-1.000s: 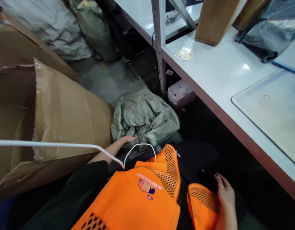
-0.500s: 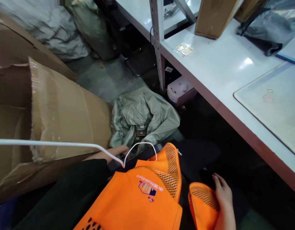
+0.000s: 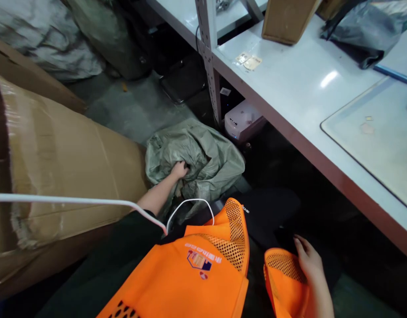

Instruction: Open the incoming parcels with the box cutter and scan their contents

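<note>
My left hand (image 3: 180,170) is closed on the crumpled material of a grey-green woven sack (image 3: 220,159) standing on the floor ahead of me. Its fingers are partly hidden by the folds. Low on the right, my right hand (image 3: 309,256) has its fingers bent by a dark object (image 3: 284,238) that hardly shows against the dark clothing; what it is I cannot make out. I wear an orange vest (image 3: 177,274) with mesh panels and a printed logo. A white cord (image 3: 91,201) loops across its front.
A large cardboard box (image 3: 71,154) stands at the left, with white sacks (image 3: 41,39) behind it. To the right runs a white table (image 3: 289,75) carrying a carton (image 3: 288,20), a grey plastic bag (image 3: 365,31) and a mat (image 3: 372,132). Beneath it sits a white device (image 3: 241,119).
My left hand has moved forward from the sack's near edge onto its folds, and the sack's opening has been pushed together. My right hand has stayed almost in place. The view has shifted slightly.
</note>
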Demonstrator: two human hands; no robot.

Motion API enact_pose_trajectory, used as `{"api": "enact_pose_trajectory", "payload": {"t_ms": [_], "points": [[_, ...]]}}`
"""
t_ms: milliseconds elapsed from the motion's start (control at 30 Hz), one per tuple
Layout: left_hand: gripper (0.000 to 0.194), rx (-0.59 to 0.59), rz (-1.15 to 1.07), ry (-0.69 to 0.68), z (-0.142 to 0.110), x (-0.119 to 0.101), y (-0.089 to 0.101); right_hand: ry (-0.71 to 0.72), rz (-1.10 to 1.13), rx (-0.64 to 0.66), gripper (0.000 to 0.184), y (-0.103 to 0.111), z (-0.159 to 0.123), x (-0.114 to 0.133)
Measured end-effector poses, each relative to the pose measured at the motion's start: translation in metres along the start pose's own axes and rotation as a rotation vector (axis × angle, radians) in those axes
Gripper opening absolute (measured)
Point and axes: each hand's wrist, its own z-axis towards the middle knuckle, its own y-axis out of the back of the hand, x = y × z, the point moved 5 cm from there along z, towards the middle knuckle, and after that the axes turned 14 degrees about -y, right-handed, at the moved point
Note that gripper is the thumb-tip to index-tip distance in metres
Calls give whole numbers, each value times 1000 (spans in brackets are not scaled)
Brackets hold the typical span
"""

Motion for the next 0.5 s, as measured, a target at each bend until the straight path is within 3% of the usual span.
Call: {"api": "enact_pose_trajectory", "payload": {"t_ms": [67, 167, 233, 300, 367, 400, 433, 500], "points": [[42, -108, 23, -16, 44, -11, 57, -30, 2, -33, 81, 7, -5, -4], [46, -291, 43, -98, 106, -37, 172, -91, 19, -78, 83, 13, -14, -10], [44, -415, 56, -116, 132, -53, 247, -104, 43, -88, 83, 11, -21, -10], [44, -454, 60, -77, 143, -61, 296, -100, 63, -90, 83, 5, -27, -9], [44, -452, 61, -31, 136, -65, 307, -99, 66, -89, 81, -3, -31, -10], [43, -448, 56, -16, 127, -67, 296, -106, 60, -91, 79, -6, -32, -11], [43, -441, 48, -14, 115, -68, 276, -117, 53, -95, 77, -9, -32, -13], [48, -400, 0, -18, 85, -71, 209, -135, 40, -109, 73, -14, -30, -18]]}}
